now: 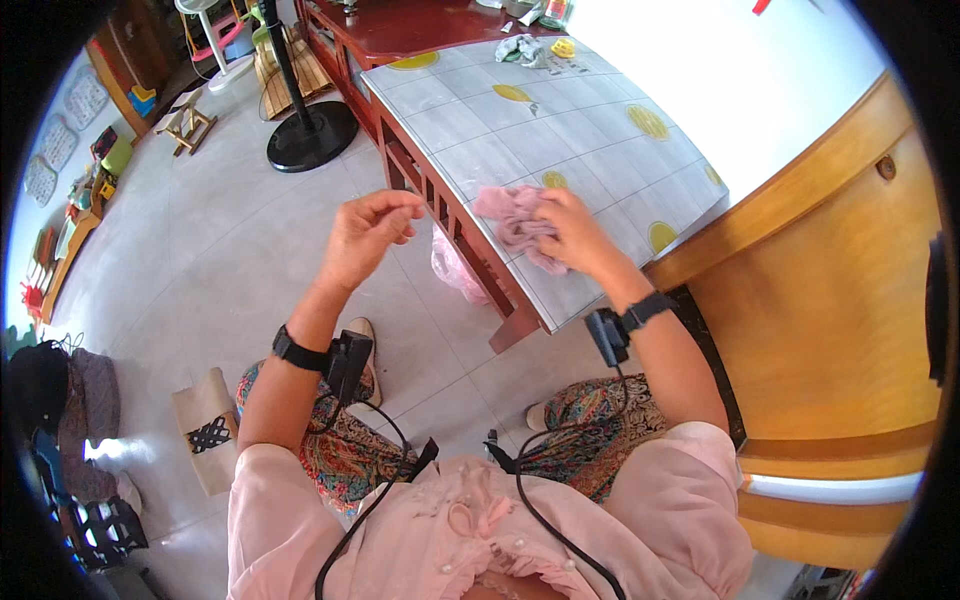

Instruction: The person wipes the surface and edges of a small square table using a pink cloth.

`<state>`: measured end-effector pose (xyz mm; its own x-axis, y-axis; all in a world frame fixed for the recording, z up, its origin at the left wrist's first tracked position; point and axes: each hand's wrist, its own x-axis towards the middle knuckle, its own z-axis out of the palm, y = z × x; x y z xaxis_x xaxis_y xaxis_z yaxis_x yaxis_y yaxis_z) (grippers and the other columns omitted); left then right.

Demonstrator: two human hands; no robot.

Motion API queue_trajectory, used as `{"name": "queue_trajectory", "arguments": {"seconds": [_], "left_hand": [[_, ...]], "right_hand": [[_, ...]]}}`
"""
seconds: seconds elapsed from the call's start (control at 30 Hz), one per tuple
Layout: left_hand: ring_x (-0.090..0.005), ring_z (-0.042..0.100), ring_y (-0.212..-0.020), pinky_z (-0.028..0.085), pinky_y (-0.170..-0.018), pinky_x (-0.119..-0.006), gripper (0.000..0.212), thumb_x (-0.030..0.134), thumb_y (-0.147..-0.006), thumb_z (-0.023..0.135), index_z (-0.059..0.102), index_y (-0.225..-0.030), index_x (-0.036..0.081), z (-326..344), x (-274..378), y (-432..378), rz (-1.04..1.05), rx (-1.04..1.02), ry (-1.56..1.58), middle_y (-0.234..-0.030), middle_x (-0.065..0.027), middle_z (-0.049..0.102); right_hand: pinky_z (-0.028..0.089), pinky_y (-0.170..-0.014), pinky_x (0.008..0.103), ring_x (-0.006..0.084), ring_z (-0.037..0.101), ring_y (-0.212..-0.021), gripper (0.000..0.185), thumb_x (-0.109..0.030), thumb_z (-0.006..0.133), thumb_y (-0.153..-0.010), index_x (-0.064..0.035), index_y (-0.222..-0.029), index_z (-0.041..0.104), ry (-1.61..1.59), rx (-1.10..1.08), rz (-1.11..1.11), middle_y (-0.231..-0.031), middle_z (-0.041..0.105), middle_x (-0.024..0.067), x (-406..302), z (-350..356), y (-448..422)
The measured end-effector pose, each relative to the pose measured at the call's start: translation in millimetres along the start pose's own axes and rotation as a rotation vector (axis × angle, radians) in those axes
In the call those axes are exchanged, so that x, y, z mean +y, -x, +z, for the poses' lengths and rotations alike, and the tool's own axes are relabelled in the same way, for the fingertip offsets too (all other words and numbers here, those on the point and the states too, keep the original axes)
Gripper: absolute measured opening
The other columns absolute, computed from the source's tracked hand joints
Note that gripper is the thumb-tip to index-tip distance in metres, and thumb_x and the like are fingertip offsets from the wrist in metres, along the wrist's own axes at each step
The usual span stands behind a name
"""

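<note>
My right hand (574, 232) grips a crumpled pink cloth (517, 217) near the front left edge of a table with a grey tile-patterned cover (592, 165). The cloth lies bunched on the cover, partly hidden under my fingers. My left hand (375, 232) is raised over the floor, left of the table edge; its fingers are curled, and nothing shows in them. At the table's far end lie a grey-white crumpled cloth (521, 50) and a small yellow object (562, 48).
A red wooden cabinet (420, 26) adjoins the table's far end. A pink plastic bag (455, 270) hangs below the table edge. A black stand base (313, 136) and a folding stool (186, 124) stand on the floor at left. A wooden door (817, 300) is at right.
</note>
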<state>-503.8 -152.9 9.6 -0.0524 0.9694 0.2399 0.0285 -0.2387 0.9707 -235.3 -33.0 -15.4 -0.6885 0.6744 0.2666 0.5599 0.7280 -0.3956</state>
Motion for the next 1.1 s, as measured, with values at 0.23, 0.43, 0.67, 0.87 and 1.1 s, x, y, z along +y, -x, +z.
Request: {"name": "queue_trajectory", "arguments": {"seconds": [0.23,0.43,0.67,0.87,1.1], "left_hand": [[-0.0099,0.052,-0.064,0.044,-0.058,-0.023,0.017,0.012,-0.083,0.048,0.055,-0.094,0.002,-30.8,4.4,-14.1,0.01,0.145,0.153,-0.083,-0.0059,0.058],[-0.0091,0.052,-0.07,0.042,-0.062,-0.021,0.017,0.01,-0.081,0.049,0.055,-0.095,0.002,8.5,-24.4,-24.6,-0.025,0.06,0.098,-0.086,-0.0041,0.057],[-0.0216,0.047,-0.099,0.038,-0.083,-0.03,0.038,0.011,-0.074,0.057,0.048,-0.11,0.003,107.1,-26.8,-32.4,0.293,-0.254,-0.331,-0.105,-0.0098,0.052],[-0.0335,0.032,-0.114,0.026,-0.091,-0.044,0.057,0.03,-0.066,0.062,0.042,-0.116,0.011,186.4,-41.1,-67.4,0.519,-0.471,-0.886,-0.125,-0.0157,0.032],[-0.0265,0.033,-0.115,0.026,-0.095,-0.034,0.037,0.022,-0.075,0.056,0.049,-0.108,0.004,180.1,-56.0,-109.6,0.372,-0.748,-0.577,-0.121,-0.0154,0.039]], "right_hand": [[0.043,-0.073,0.0331,0.0265,0.049,-0.092,0.033,-0.001,0.057,-0.062,-0.0065,-0.095,0.054,-0.214,0.267,0.435,-0.099,0.049,0.011,32.1,-45.2,28.5],[0.037,-0.082,0.0366,0.0297,0.045,-0.095,0.046,0.007,0.04,-0.062,-0.01,-0.103,0.054,-0.018,0.087,-0.05,-0.103,0.047,0.0149,-58.3,-6.5,55.0],[0.033,-0.09,0.0324,0.03,0.038,-0.112,0.053,0.004,0.046,-0.068,-0.0096,-0.119,0.04,-0.075,0.268,0.244,-0.122,0.037,0.0179,30.0,-35.7,79.8],[0.029,-0.093,0.0306,0.0276,0.036,-0.114,0.056,-0.008,0.049,-0.077,-0.002,-0.127,0.023,-0.636,0.487,0.296,-0.122,0.036,0.0211,44.7,-18.3,76.8],[0.031,-0.092,0.0374,0.0358,0.037,-0.109,0.04,-0.01,0.048,-0.076,0.0006,-0.114,0.04,-0.101,0.455,0.131,-0.12,0.037,0.0226,43.1,-23.6,83.5]]}}
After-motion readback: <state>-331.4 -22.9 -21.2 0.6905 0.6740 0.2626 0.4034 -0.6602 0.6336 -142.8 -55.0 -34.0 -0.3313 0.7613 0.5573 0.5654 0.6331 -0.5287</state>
